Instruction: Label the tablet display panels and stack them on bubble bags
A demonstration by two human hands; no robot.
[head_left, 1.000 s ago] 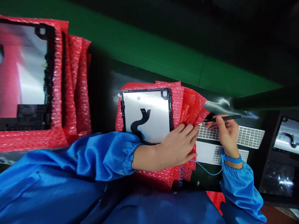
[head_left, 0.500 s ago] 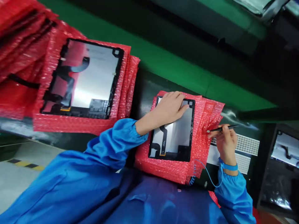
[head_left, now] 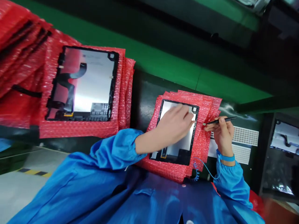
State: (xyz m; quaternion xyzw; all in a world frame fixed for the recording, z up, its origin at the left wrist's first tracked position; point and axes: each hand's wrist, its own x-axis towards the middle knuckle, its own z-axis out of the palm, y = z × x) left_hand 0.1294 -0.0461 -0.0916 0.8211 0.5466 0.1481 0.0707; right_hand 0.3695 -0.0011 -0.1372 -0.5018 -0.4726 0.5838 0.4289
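A tablet panel, silver back with a black frame and black flex cable, lies on a stack of red bubble wrap. My left hand hovers over the panel's upper half, fingers loosely curled and blurred by motion, holding nothing that I can see. My right hand sits just right of the stack and pinches black tweezers, whose tip points at the wrap's edge. A blue wrist strap with a coiled cord circles my right wrist.
A second panel on red bubble wrap lies at the left, beside more red wrap piles. White label sheets lie right of my hand. Another panel rests in a dark tray at far right. A green rail runs behind.
The camera swung left and tilted. My left hand moved from the wrap's right side onto the panel's top corner, then slid down over its upper half. My right hand kept the tweezers.
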